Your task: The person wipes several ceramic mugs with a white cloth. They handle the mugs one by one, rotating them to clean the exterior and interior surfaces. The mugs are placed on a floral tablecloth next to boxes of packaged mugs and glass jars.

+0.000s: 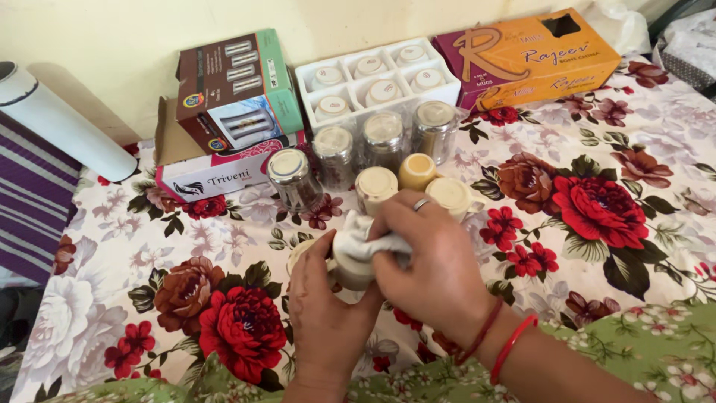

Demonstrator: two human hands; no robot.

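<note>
My left hand [324, 313] grips a cream cup [350, 272] from below, low in the middle of the view. My right hand [436, 257] presses a white cloth [362, 239] over the top of that cup. A ring shows on one right finger and red bangles circle the right wrist. Just beyond my hands three upturned cream cups [415, 170] stand close together on the flowered sheet [597, 209]. Behind those stands a row of clear glass jars with metal lids [382, 136].
A white foam tray [440, 88] holding several upturned cups stands at the back. An orange and purple box [526, 56] lies to its right. Two stacked cartons [235, 93] sit at the back left, and a white cylinder [63, 123] leans at the far left.
</note>
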